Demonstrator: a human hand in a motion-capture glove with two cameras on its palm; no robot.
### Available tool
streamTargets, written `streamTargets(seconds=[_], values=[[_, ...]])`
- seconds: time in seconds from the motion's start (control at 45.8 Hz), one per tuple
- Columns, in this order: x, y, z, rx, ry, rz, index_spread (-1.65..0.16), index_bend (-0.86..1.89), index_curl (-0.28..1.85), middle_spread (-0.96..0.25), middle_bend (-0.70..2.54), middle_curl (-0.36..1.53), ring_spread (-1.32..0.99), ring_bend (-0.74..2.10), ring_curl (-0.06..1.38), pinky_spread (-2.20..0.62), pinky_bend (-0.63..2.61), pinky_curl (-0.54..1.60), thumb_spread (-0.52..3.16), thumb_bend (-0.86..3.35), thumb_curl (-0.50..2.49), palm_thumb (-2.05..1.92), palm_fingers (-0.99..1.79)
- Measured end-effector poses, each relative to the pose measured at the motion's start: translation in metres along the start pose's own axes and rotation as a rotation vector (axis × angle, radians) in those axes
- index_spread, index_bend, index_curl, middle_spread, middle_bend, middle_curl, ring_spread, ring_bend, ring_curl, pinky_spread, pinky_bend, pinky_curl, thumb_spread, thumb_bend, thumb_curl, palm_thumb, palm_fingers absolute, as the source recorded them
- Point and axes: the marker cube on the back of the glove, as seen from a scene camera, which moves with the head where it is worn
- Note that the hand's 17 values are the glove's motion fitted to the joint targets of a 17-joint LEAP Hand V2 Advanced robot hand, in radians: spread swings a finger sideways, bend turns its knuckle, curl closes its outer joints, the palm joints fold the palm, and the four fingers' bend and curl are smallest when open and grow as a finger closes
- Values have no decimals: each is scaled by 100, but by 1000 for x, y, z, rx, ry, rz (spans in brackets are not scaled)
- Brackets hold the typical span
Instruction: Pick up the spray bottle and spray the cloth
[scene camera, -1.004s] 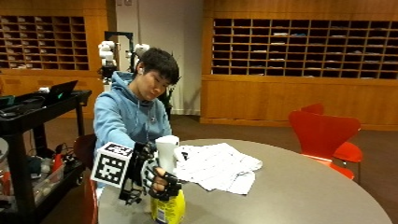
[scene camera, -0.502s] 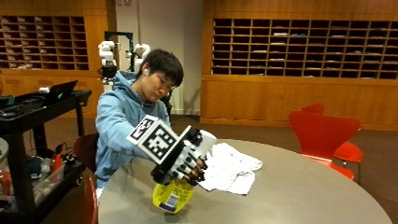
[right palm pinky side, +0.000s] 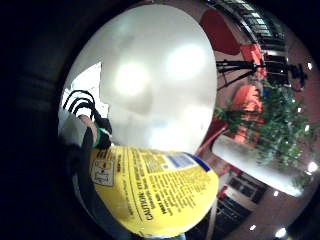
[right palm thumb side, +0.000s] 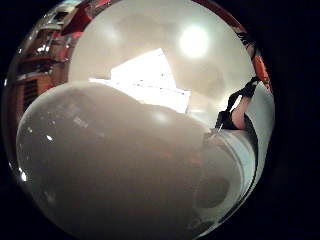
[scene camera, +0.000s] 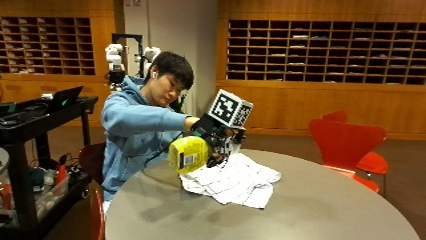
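- Outside view: your black-gloved right hand (scene camera: 214, 136) grips the yellow plastic spray bottle (scene camera: 189, 154), fingers curled round its upper part. The bottle is lifted clear of the round grey table (scene camera: 319, 210) and tipped over, its rounded yellow base with a label facing the camera.
- Outside view: the bottle hangs directly above the near edge of the white cloth (scene camera: 233, 181). The cloth lies crumpled and folded on the smooth tabletop, with faint lines across the fabric.
- Outside view: a glossy red moulded chair (scene camera: 345, 144) stands beyond the far side of the table. A black cart (scene camera: 40, 145) stands beside you, well apart from the cloth.
- Little finger side palm view: the bottle's yellow body (right palm pinky side: 155, 190) fills much of the picture, close to the palm. Its printed label carries the word CAUTION and a blue patch. A gloved finger (right palm pinky side: 102, 135) wraps against the bottle's side. Past the bottle you see the matte grey tabletop (right palm pinky side: 150, 75) with a corner of the white cloth (right palm pinky side: 87, 82) on it.
- Thumb side palm view: a smooth, pale, rounded plastic surface of the bottle (right palm thumb side: 125, 170) fills the picture, close to the palm. Beyond it the white cloth (right palm thumb side: 150, 80) lies flat on the grey table (right palm thumb side: 220, 65).
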Motion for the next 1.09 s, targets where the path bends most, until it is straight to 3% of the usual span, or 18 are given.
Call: streamTargets(seconds=[0.262,0.546,0.764,0.917,1.091], values=[[-44,15,-14,-84,377,69,-22,39,50,-15,55,48,-19,54,42,-21,32,37,18,-3,73,89,137],[-52,4,8,-140,458,86,-22,38,51,-14,55,48,-19,53,42,-21,33,37,17,-4,75,89,137],[-66,13,-4,-57,332,53,-23,38,51,-15,54,48,-19,53,42,-21,33,37,17,-4,77,89,137],[-65,16,-32,115,184,-24,-23,38,52,-15,54,48,-19,53,42,-21,33,37,17,-4,77,89,137],[-92,23,-59,314,-161,-159,-23,39,52,-15,54,48,-19,53,42,-21,33,37,17,-4,78,88,137]])
